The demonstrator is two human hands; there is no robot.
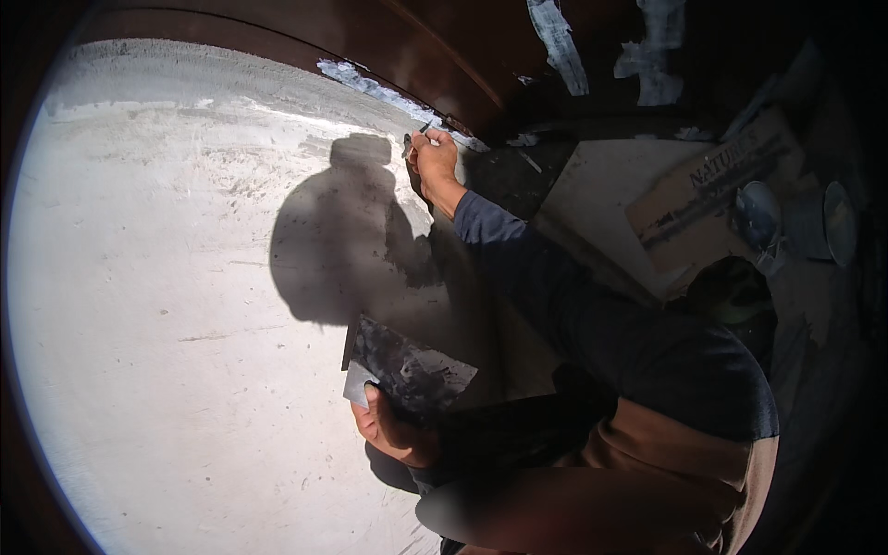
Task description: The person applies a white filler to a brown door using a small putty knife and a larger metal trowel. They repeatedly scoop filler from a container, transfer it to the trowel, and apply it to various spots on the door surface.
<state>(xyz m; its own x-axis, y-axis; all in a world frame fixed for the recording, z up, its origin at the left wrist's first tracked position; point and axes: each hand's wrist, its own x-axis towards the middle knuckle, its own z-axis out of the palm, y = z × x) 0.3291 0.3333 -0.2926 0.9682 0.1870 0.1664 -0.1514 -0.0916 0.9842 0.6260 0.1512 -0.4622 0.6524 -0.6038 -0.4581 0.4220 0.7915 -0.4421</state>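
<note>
My right hand (435, 168) reaches far forward, its fingers closed on a small, dark, thin tool (407, 146) whose kind I cannot make out. That tool is at the seam where the pale wall or slab (185, 277) meets a brown-red painted frame (370, 42). White filler (375, 85) is smeared along this seam beside the hand. Lower down, my left hand (393, 430) grips a flat rectangular plate (416, 365), dark and stained, with its thumb on a light grey metal corner (359, 381). The left fingers under the plate are hidden.
More white patches (560, 46) mark the dark brown surface at the top right. A piece of printed cardboard (717, 185) lies on the right, next to a round pail (823, 222) and a smaller container (758, 217). My shadow falls across the pale surface.
</note>
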